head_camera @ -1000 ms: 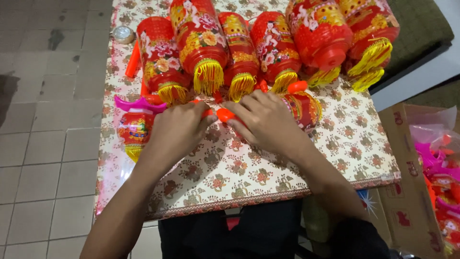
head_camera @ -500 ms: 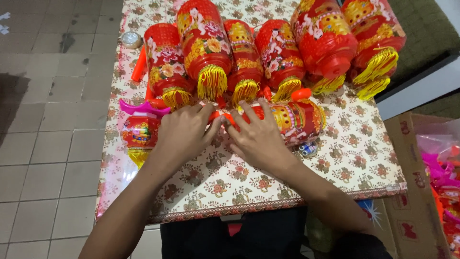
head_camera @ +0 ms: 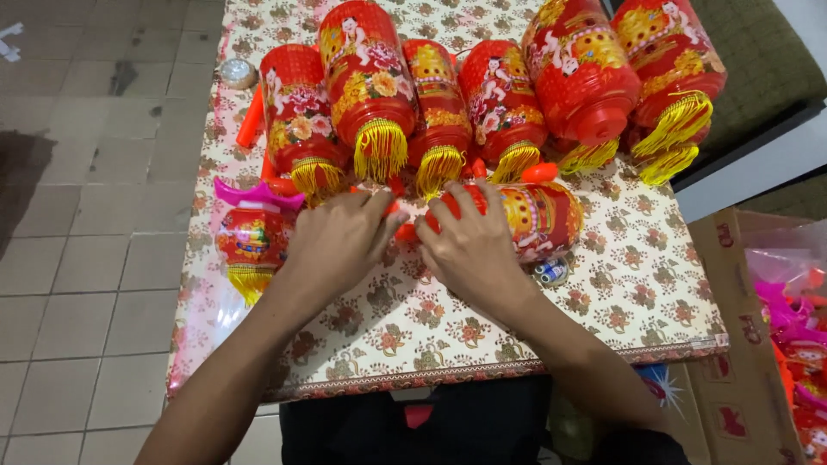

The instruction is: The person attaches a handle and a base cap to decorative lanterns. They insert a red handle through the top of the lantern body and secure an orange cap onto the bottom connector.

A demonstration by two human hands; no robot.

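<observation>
Head view: your table (head_camera: 655, 284) carries a row of red lanterns (head_camera: 482, 95); your right hand (head_camera: 474, 245) grips the lying lantern (head_camera: 538, 220) at mid-table, your left hand (head_camera: 340, 241) pinches its orange end piece (head_camera: 403, 231)

An open brown cardboard box (head_camera: 748, 344) with red printing stands right of the table, holding clear plastic-wrapped pink toys (head_camera: 788, 310).
</observation>
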